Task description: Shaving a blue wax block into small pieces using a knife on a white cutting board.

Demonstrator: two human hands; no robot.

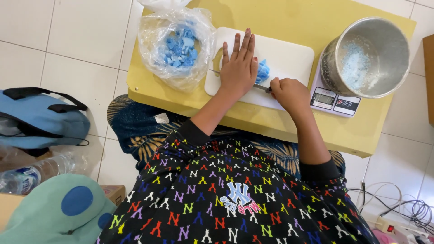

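Observation:
My left hand lies flat, fingers spread, on top of a knife blade over the white cutting board. A blue chunk sits on the board just right of that hand, under the blade. My right hand is closed around the knife's handle at the board's near edge. To the left, a clear plastic bag holds several blue pieces. At the right, a steel pot with pale blue crumbs stands on a small kitchen scale.
All of this rests on a low yellow table on a white tiled floor. A blue bag, a plastic bottle and a green cushion lie at the left. Cables trail at the lower right.

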